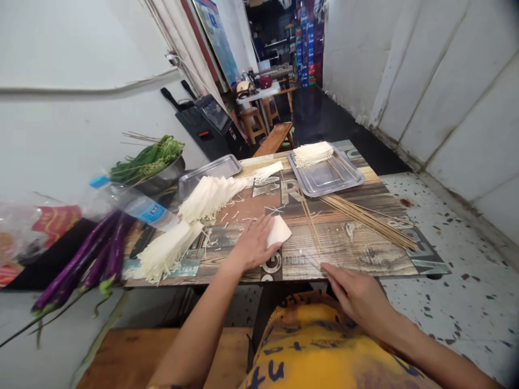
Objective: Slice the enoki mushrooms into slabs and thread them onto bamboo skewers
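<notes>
While the left hand (pixel 254 242) flattens a mushroom bunch (pixel 279 231), the right hand (pixel 352 289) pinches low

The bunch lies mid-frame on the counter (pixel 324 243), under the left hand's fingertips; that hand is laid flat, thumb apart from the fingers, probably so the strands neither roll nor fan out. At lower right, the right hand's fingers are together, seemingly clamped on a thin skewer (pixel 314 262), blurred but angled toward the bunch.

Spare sticks (pixel 371 221) lie at the right of the frame, on the right hand's side, likely for easy reach. The loose mushrooms (pixel 214 195) sit left of centre, near the left hand, which suits it for feeding. The tray (pixel 351 175) at upper right keeps its own stack (pixel 312 154) apart from the scraps. The eggplants (pixel 87 259) lie at far left, off the working space.
</notes>
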### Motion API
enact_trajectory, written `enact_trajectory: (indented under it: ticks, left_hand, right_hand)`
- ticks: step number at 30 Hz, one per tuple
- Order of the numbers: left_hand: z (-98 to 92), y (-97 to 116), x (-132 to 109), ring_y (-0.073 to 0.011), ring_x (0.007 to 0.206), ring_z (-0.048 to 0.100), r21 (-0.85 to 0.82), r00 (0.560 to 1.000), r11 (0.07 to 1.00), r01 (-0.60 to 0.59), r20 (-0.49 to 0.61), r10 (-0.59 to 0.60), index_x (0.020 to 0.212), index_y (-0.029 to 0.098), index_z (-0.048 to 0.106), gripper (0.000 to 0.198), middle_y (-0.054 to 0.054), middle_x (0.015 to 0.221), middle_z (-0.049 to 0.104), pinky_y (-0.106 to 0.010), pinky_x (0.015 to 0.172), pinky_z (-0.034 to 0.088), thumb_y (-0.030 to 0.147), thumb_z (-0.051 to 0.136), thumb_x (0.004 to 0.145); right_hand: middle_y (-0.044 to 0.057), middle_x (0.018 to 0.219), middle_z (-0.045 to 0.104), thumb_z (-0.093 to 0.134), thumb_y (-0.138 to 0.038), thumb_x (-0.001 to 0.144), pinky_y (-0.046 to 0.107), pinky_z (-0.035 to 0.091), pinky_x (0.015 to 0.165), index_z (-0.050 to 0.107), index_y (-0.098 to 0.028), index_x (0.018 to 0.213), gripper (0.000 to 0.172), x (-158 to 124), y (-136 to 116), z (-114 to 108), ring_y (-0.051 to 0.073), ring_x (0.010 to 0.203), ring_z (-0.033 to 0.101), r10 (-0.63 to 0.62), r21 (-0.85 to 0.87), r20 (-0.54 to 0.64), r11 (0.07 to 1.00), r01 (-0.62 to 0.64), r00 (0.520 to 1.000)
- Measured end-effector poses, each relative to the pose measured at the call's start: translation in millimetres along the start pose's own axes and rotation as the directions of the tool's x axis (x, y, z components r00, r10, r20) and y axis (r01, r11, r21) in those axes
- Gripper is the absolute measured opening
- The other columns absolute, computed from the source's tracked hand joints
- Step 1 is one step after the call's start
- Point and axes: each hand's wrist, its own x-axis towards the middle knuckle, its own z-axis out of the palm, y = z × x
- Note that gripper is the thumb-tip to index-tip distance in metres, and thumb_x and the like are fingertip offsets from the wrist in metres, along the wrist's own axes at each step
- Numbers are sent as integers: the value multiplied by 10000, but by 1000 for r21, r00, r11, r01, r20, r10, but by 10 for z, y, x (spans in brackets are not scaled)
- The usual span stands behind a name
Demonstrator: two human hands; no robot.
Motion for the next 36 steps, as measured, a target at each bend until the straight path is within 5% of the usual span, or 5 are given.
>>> enact_trajectory:
  ticks: [6,14,36]
  left_hand:
    - [54,177,-36,-235,1425,179,41,996,995,89,0,-89,1456,54,228,646,-152,1529,223,-470,1153,149,452,234,947]
    - [80,387,5,-264,1397,262,93,964,963,252,-110,-241,1421,23,311,619,-161,1488,328,-509,1152,96,411,212,948]
    - [170,397,13,-259,1404,244,78,958,965,251,-160,-237,1419,18,314,602,-146,1495,319,-493,1156,102,379,226,946]
  right_hand:
    - [32,626,645,458,-88,852,257,381,478,608,-49,1154,339,83,-113,110,148,513,590,-123,-223,102,964,143,987]
    - [31,655,644,483,-95,825,270,316,479,561,-47,1232,417,-40,-113,119,145,512,583,-66,-311,208,941,130,976]
    - [51,693,652,460,-68,804,283,317,478,554,-34,1243,450,11,-161,158,160,536,592,-57,-311,250,941,136,967]
